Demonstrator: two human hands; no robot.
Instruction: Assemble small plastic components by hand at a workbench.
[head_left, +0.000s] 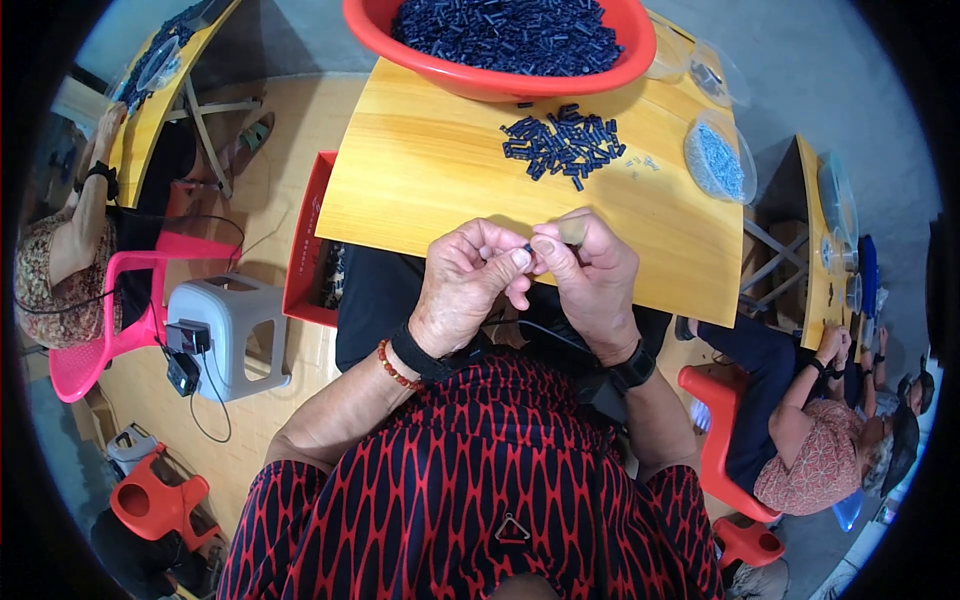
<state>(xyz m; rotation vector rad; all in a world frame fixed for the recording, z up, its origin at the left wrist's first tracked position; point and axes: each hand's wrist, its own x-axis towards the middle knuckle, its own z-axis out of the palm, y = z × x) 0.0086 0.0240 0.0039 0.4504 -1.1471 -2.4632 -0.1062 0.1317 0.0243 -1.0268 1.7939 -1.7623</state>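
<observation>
Over the front edge of the yellow table, my two hands meet fingertip to fingertip. My left hand (462,278) is closed in a pinch on a small dark blue plastic piece (527,248). Thumb and forefinger of my right hand (597,275) are pressed together right beside that piece; what they hold is hidden. A tan covering wraps one right finger. Beyond my hands lies a loose pile of short dark blue tube-like pieces (565,145). A few tiny clear bits (640,163) are scattered to the pile's right.
A red basin (490,88) heaped with dark blue pieces stands at the table's (400,190) far side. A clear tub (745,185) of light blue bits is at the right edge. Left below are a red box (305,250) and a grey stool (235,320). People sit at tables either side.
</observation>
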